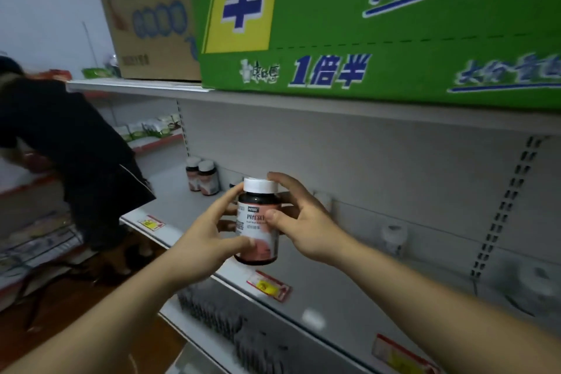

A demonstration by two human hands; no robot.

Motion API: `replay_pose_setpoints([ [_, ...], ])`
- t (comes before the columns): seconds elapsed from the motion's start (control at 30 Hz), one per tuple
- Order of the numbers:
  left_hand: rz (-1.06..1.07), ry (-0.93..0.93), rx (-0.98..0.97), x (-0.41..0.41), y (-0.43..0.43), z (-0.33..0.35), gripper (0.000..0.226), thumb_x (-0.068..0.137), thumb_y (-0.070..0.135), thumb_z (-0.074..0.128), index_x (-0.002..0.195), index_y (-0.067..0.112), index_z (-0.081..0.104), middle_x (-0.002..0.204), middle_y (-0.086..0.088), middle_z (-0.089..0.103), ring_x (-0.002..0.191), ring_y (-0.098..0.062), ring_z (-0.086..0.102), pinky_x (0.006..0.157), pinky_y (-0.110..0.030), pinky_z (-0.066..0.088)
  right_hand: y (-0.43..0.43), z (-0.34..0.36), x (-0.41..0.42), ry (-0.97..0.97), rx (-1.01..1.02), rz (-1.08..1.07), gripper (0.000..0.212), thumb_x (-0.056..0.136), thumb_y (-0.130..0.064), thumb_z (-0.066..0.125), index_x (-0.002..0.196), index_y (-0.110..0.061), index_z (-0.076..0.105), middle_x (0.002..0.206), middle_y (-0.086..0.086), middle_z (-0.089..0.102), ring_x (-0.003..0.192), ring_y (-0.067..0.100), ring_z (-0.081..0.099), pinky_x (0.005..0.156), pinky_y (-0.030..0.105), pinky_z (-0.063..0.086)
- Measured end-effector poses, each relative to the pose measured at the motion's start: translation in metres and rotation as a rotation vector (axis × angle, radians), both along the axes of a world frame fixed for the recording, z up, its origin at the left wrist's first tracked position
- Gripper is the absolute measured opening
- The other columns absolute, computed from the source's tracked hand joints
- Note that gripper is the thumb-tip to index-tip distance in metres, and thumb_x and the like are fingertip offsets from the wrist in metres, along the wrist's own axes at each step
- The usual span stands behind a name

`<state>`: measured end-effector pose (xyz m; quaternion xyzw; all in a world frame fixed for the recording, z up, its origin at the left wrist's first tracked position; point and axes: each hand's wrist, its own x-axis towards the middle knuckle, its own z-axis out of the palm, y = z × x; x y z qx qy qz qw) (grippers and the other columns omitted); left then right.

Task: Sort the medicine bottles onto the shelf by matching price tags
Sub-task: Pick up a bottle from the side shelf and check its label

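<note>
A dark medicine bottle (257, 222) with a white cap and a pink label is upright in front of the grey shelf (303, 291). My left hand (209, 240) grips its lower left side, thumb across the label's bottom. My right hand (300, 218) holds its right side, thumb on the label and fingers curled behind the cap. Two matching bottles (202, 175) stand together at the shelf's far left. Red and yellow price tags sit on the shelf's front edge: one (151, 223) at the left, one (268, 285) below the held bottle, one (400, 357) at the right.
A green carton (379, 21) and a brown cardboard box (151, 21) stand on the upper shelf. Blurred white items (393, 235) sit at the back of the shelf to the right. A person in dark clothes (76, 161) bends over shelves at the left.
</note>
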<state>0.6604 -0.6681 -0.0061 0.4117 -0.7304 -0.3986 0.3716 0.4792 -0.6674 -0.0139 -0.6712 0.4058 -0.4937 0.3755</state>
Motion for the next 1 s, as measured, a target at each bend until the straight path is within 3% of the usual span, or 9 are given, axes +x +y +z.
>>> replay_pose_setpoints([
  [0.13, 0.06, -0.011, 0.015, 0.036, -0.053, -0.004, 0.083, 0.077, 0.007, 0.071, 0.129, 0.054, 0.028, 0.116, 0.009, 0.054, 0.105, -0.009, 0.059, 0.074, -0.019, 0.051, -0.061, -0.002, 0.038, 0.078, 0.019, 0.003, 0.05, 0.073, -0.042, 0.058, 0.107, -0.072, 0.036, 0.125, -0.004, 0.056, 0.11, 0.019, 0.059, 0.092, 0.049, 0.051],
  [0.3, 0.09, -0.037, 0.025, 0.088, -0.127, -0.02, 0.087, 0.073, 0.012, 0.075, 0.13, 0.056, 0.026, 0.126, 0.006, 0.051, 0.112, -0.015, 0.056, 0.094, -0.043, 0.05, -0.128, -0.012, 0.087, 0.105, 0.035, 0.011, 0.05, 0.087, -0.025, 0.057, 0.119, -0.056, 0.035, 0.134, 0.004, 0.049, 0.116, 0.022, 0.054, 0.093, 0.051, 0.05],
  [0.37, 0.084, -0.046, 0.01, 0.11, -0.157, -0.026, 0.089, 0.069, 0.018, 0.078, 0.131, 0.055, 0.026, 0.128, 0.007, 0.05, 0.115, -0.015, 0.055, 0.097, -0.044, 0.048, -0.155, -0.018, 0.112, 0.098, 0.053, -0.015, 0.051, 0.086, -0.026, 0.057, 0.121, -0.055, 0.034, 0.135, 0.005, 0.048, 0.117, 0.022, 0.054, 0.095, 0.051, 0.049],
  [0.53, -0.002, -0.072, 0.009, 0.176, -0.229, -0.036, 0.085, 0.075, 0.008, 0.073, 0.142, 0.038, 0.029, 0.128, 0.005, 0.051, 0.115, -0.012, 0.054, 0.097, -0.037, 0.049, -0.213, -0.033, 0.181, 0.078, 0.106, -0.109, 0.052, 0.089, -0.026, 0.057, 0.125, -0.055, 0.032, 0.13, -0.005, 0.05, 0.115, 0.018, 0.054, 0.096, 0.048, 0.049],
  [0.77, -0.086, -0.037, 0.111, 0.243, -0.313, -0.052, 0.069, 0.079, 0.003, 0.067, 0.128, 0.038, 0.034, 0.113, 0.007, 0.057, 0.103, -0.009, 0.058, 0.086, -0.028, 0.049, -0.27, -0.045, 0.253, 0.13, 0.167, -0.251, 0.055, 0.091, -0.032, 0.056, 0.137, -0.043, 0.028, 0.142, -0.006, 0.042, 0.12, 0.013, 0.048, 0.1, 0.035, 0.045],
  [0.93, -0.2, -0.032, 0.166, 0.255, -0.368, -0.076, 0.076, 0.074, 0.003, 0.071, 0.123, 0.048, 0.034, 0.115, 0.005, 0.055, 0.105, -0.015, 0.059, 0.071, -0.019, 0.053, -0.311, -0.064, 0.267, 0.214, 0.095, -0.311, 0.053, 0.09, -0.027, 0.06, 0.136, -0.03, 0.034, 0.129, -0.008, 0.046, 0.113, 0.009, 0.049, 0.087, 0.017, 0.042],
  [1.0, -0.192, -0.039, 0.153, 0.256, -0.388, -0.087, 0.074, 0.077, 0.001, 0.069, 0.126, 0.044, 0.034, 0.116, 0.005, 0.055, 0.103, -0.013, 0.058, 0.066, -0.016, 0.054, -0.333, -0.078, 0.272, 0.214, 0.086, -0.343, 0.051, 0.088, -0.027, 0.062, 0.133, -0.029, 0.036, 0.131, -0.005, 0.046, 0.116, 0.011, 0.047, 0.092, 0.023, 0.045],
])
